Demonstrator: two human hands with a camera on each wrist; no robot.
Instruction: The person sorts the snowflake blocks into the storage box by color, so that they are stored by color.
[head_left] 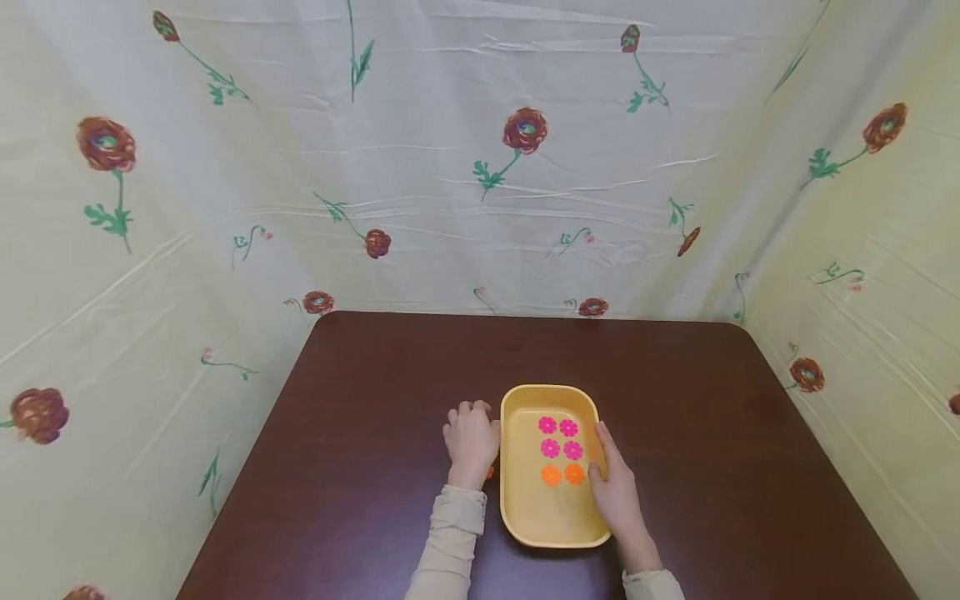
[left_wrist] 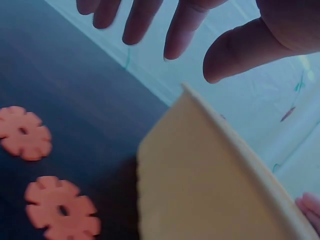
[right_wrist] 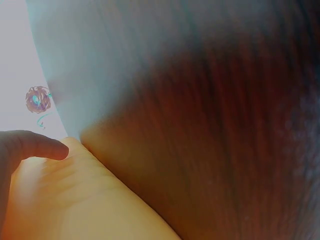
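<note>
dark brown table (head_left: 375, 433) walled round by floral cloth (head_left: 480, 192). near the front edge sits a yellow tray (head_left: 525, 508), long side running away from the person. right hand (head_left: 617, 487) lies along the tray's right rim, fingers fairly straight against the wall and thumb hooked over the rim, so it is steadying the tray rather than gripping anything small; the right wrist view shows only a fingertip on the yellow wall. left hand (head_left: 471, 437) sits on the table just beside the tray's left wall, knuckles up, fingers loosely curled and apart in the wrist view, holding nothing i can see.

inside the tray: four pink flower discs (head_left: 558, 437) in two rows, then two orange flower discs (head_left: 562, 475) below them, all flat on the floor, neat grid. two more orange discs on the table (left_wrist: 42, 175) lie by the left hand, outside the tray; one peeks out at the wrist in the head view.

judgement: six discs in, at least two left outside, so loading looks mostly done, not finished.
</note>
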